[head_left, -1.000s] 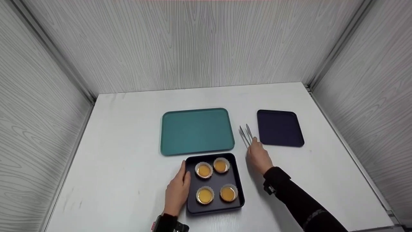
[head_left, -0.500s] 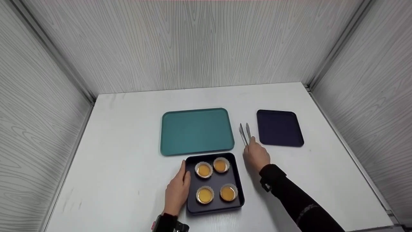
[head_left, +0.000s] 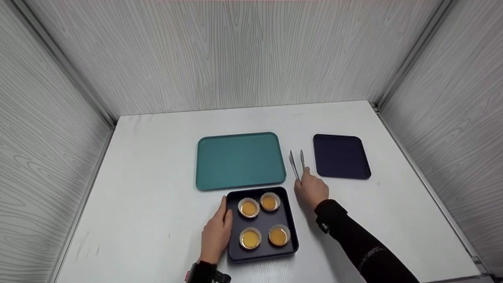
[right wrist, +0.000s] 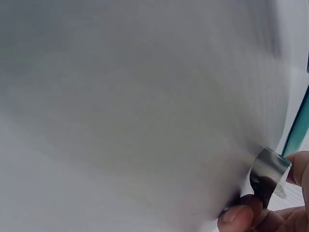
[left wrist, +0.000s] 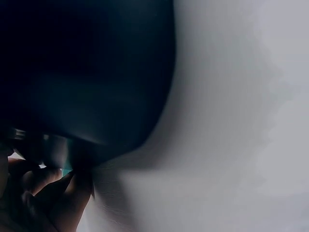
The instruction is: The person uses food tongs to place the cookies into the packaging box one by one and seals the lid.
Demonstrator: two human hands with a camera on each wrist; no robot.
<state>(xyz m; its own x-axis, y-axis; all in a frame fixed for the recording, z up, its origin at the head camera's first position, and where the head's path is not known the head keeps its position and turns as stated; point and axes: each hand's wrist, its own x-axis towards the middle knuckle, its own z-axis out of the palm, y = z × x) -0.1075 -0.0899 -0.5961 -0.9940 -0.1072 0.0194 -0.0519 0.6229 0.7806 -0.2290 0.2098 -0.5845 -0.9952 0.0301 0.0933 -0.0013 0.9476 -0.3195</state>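
In the head view, my left hand [head_left: 216, 236] grips the left wall of a dark square baking pan [head_left: 264, 230]. The left wrist view shows its fingers [left wrist: 72, 198] at the dark pan's edge. Inside the pan stand several white fluted paper cups with yellow-orange fillings, such as the front-left cupcake [head_left: 250, 238]. My right hand [head_left: 313, 191] holds metal tongs [head_left: 293, 163] just right of the pan, tips apart and pointing away from me. Nothing is between the tips. In the right wrist view the tongs' bent metal end [right wrist: 268, 171] shows among the fingers.
A flat teal tray [head_left: 240, 161] lies behind the pan. To the right of the tongs lies a smaller dark navy tray [head_left: 342, 156]. Both rest on the white table [head_left: 137, 188], which pale wood-grain panels [head_left: 243, 55] enclose at the back and sides.
My right hand has shifted slightly left with the tongs, whose tips now stand further apart. The left hand, pan and trays look unmoved.
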